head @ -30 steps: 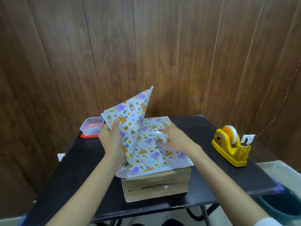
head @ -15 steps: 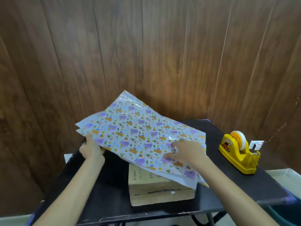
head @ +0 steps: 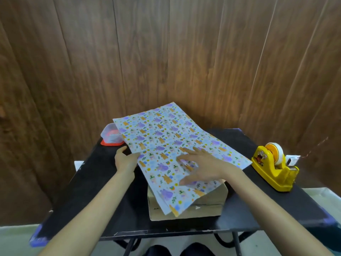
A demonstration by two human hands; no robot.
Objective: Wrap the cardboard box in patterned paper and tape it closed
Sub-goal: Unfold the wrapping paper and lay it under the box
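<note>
A brown cardboard box (head: 208,204) sits near the front of the black table (head: 110,191). A sheet of patterned paper (head: 162,141) with purple and orange animals lies unfolded over the box, its far end raised toward the wall. My left hand (head: 127,159) grips the paper's left edge, fingers tucked under it. My right hand (head: 201,167) lies flat with spread fingers on the paper above the box. A yellow tape dispenser (head: 273,169) stands at the table's right side.
A clear plastic container with a red lid (head: 110,137) sits at the back left, partly behind the paper. Wood-panelled walls close in behind the table. A small white object (head: 293,159) lies behind the dispenser.
The folded paper has been opened out flat over the box. My left hand swung out left with the flap, then came back to the sheet's left edge. My right hand stayed pressing on top.
</note>
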